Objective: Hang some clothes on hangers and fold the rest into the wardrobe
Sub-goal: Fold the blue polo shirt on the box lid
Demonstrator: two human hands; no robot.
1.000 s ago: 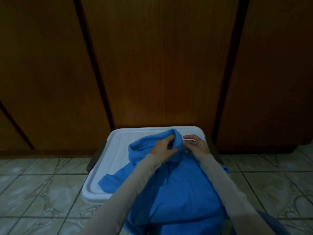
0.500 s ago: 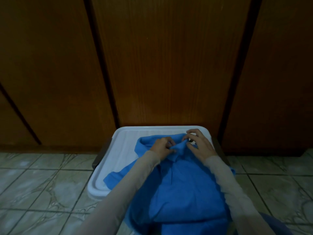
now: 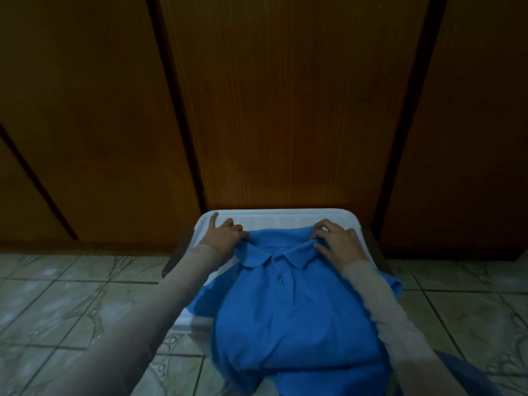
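Both hands pinched the blue polo shirt (image 3: 288, 304) at its shoulders: left hand (image 3: 224, 238), right hand (image 3: 338, 242). It lay on the white lid (image 3: 274, 217), hem overhanging below my grips; I reckoned it could slide off.

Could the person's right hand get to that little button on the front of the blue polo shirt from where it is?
Probably yes. The right hand grips the collar of the blue polo shirt, close above the small blue button. The button lies uncovered on the flat shirt front, with nothing between it and the hand.
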